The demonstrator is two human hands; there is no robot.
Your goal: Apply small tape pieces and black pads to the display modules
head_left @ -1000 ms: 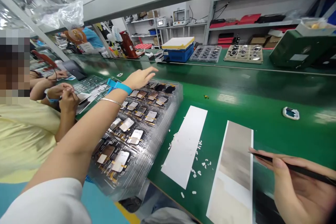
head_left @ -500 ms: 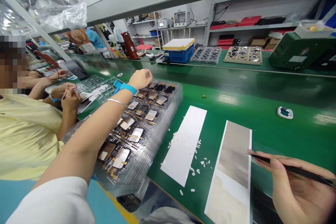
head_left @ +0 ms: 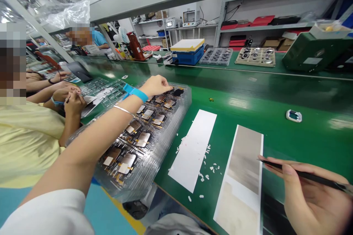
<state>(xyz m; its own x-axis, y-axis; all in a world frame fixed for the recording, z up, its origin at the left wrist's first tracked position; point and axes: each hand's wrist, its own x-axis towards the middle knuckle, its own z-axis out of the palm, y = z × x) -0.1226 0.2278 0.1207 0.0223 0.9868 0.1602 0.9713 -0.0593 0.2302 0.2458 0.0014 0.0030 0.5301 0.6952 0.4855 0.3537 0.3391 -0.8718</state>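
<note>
My left hand (head_left: 157, 86), with a blue wristband, reaches over the far rows of a clear plastic tray (head_left: 162, 136). Its fingertips are pinched together at the back row, and whatever lies between them is hidden. Small square display modules (head_left: 143, 139) with shiny backs and orange tabs sit in the tray's pockets. Black tweezers (head_left: 306, 175) are gripped in my right hand (head_left: 311, 194), their tips over the right edge of a grey-and-white sheet (head_left: 245, 150). A blank white strip (head_left: 193, 150) lies between the tray and that sheet, with small white scraps (head_left: 202, 177) around it.
A small white-framed part (head_left: 293, 115) and a tiny yellow piece (head_left: 211, 100) lie on the green bench (head_left: 275, 99). Behind stand a blue box (head_left: 188, 57) and trays of round parts (head_left: 255, 56). At left, a co-worker's hands (head_left: 74, 101) work close to my tray.
My left hand has moved right along the tray's back row, and its fingers have come down to the pockets there. My right hand stays nearly still with the tweezers.
</note>
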